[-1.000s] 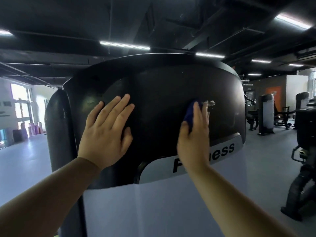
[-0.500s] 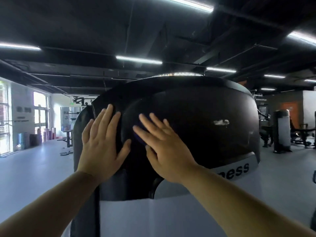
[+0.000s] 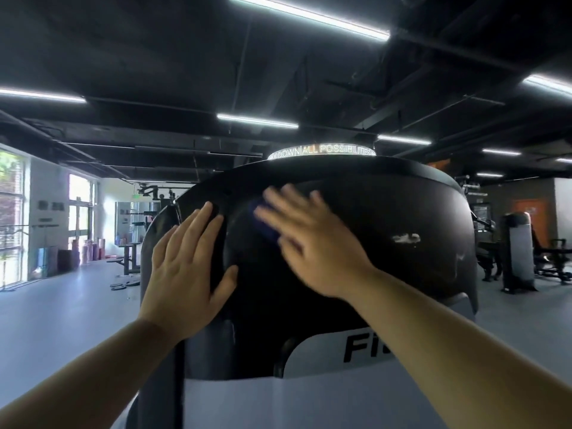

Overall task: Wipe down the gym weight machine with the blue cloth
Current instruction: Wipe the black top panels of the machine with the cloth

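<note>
The gym weight machine [image 3: 387, 274] fills the middle of the head view, with a glossy black curved shroud above a white panel that bears dark lettering. My left hand [image 3: 185, 270] lies flat on the shroud's left side, fingers straight and spread. My right hand [image 3: 312, 243] is blurred and presses the blue cloth [image 3: 263, 224] against the upper middle of the shroud with straight fingers. Only a small dark-blue patch of cloth shows under those fingers. A white smear [image 3: 407, 239] marks the shroud to the right.
Other weight machines [image 3: 520, 252] stand on the grey floor at right. Benches and racks [image 3: 133, 249] stand at left near bright windows [image 3: 12, 218]. A lit ring sign [image 3: 322, 150] hangs beyond the machine's top.
My right hand has swept the cloth from the shroud's right side to its upper middle, near my left hand. The view has tilted upward. My left hand has stayed flat on the shroud.
</note>
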The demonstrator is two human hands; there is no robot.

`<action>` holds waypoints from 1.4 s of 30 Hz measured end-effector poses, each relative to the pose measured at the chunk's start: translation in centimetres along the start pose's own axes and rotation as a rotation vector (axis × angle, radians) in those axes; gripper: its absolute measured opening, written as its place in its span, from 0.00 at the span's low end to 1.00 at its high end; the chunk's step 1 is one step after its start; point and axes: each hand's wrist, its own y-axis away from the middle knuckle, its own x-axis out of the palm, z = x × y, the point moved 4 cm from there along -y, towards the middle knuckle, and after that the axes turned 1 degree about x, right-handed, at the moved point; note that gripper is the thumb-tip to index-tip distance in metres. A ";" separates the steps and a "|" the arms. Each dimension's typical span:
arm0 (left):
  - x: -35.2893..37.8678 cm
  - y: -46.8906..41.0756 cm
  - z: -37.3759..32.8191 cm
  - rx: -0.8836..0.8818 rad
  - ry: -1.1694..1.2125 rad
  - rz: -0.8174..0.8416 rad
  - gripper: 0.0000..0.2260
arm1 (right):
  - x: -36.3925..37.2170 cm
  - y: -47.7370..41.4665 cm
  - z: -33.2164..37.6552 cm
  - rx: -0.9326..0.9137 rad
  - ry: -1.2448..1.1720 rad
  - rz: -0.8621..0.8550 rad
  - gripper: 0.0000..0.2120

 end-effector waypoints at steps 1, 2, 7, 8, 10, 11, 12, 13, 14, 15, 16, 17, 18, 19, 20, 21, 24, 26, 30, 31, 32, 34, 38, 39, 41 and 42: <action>0.0 -0.1 0.1 -0.001 0.010 -0.005 0.31 | -1.4 -0.5 -1.6 0.216 -0.105 -0.160 0.24; 0.0 -0.3 0.1 -0.007 0.031 -0.007 0.31 | -2.3 -0.8 -2.8 0.453 -0.217 -0.297 0.23; -0.4 -1.9 0.4 -0.034 0.125 -0.060 0.30 | 0.3 -1.9 2.8 0.155 -0.088 0.004 0.25; -0.7 -2.5 0.4 -0.038 0.143 -0.073 0.30 | 0.7 -1.3 3.5 0.003 -0.026 0.088 0.25; -1.1 -3.2 0.5 -0.048 0.171 -0.082 0.29 | -0.4 -1.1 1.3 -0.034 0.070 0.026 0.24; -1.2 -3.5 0.4 -0.050 0.183 -0.071 0.30 | -1.6 -1.2 -0.6 0.100 0.073 -0.092 0.23; -1.1 -3.6 0.2 -0.048 0.197 -0.049 0.30 | -3.1 -1.1 -2.9 0.323 0.008 -0.231 0.23; -1.1 -3.8 0.0 -0.041 0.205 -0.031 0.30 | -4.5 -0.7 -5.3 0.566 -0.097 -0.378 0.22; -1.1 -3.9 -0.3 -0.025 0.201 -0.022 0.30 | -5.2 -0.4 -7.0 0.753 -0.183 -0.476 0.22; -1.0 -4.2 -0.6 -0.005 0.189 -0.021 0.29 | -5.3 -0.6 -7.2 0.850 -0.213 -0.495 0.22; -0.8 -4.4 -1.0 0.012 0.173 -0.020 0.29 | -5.0 -1.1 -6.5 0.809 -0.186 -0.441 0.22; -0.6 -4.7 -1.4 0.021 0.162 -0.020 0.28 | -4.3 -1.6 -5.1 0.646 -0.145 -0.354 0.23; -0.5 -5.1 -1.8 0.024 0.161 -0.023 0.28 | -3.5 -1.9 -3.4 0.432 -0.103 -0.250 0.24; -0.5 -5.5 -2.2 0.025 0.165 -0.029 0.28 | -2.8 -1.8 -1.9 0.247 -0.081 -0.146 0.24; -0.4 -6.0 -2.6 0.025 0.172 -0.031 0.28 | -2.6 -1.5 -1.5 0.117 -0.043 -0.054 0.24; -0.5 -6.5 -3.0 0.031 0.176 -0.029 0.28 | -3.0 -1.4 -2.3 0.064 0.020 -0.023 0.24; -0.5 -7.9 -4.4 0.088 0.151 0.001 0.28 | -6.2 -1.0 -8.3 0.534 -0.138 -0.357 0.20; -0.4 -8.5 -5.1 0.125 0.109 0.025 0.28 | -7.1 -0.9 -10.8 0.971 -0.487 -0.586 0.17; 0.1 -9.3 -5.8 0.117 0.030 0.020 0.27 | -6.2 -3.3 -6.7 0.563 -0.206 -0.174 0.20; 0.2 -9.3 -5.9 0.124 -0.005 0.015 0.26 | -6.0 -3.3 -5.5 0.398 -0.135 -0.074 0.21; 0.2 -9.3 -5.9 0.135 -0.035 0.012 0.26 | -6.1 -3.1 -5.3 0.286 -0.094 -0.019 0.22; 0.2 -9.3 -5.8 0.149 -0.065 0.005 0.26 | -7.2 -2.5 -7.6 0.306 -0.042 -0.059 0.21; 0.0 -9.3 -6.1 0.135 -0.087 -0.016 0.26 | -9.0 -1.0 -13.5 1.067 -0.181 -0.414 0.17; 0.1 -9.4 -6.3 0.128 -0.093 -0.023 0.26 | -8.4 -1.4 -13.0 1.090 -0.145 -0.417 0.16; 0.4 -9.3 -6.7 0.120 -0.112 -0.035 0.25 | -6.5 -2.2 -10.1 0.869 -0.124 -0.388 0.18; 0.5 -9.2 -6.8 0.119 -0.124 -0.041 0.25 | -5.4 -2.3 -8.1 0.642 -0.110 -0.331 0.20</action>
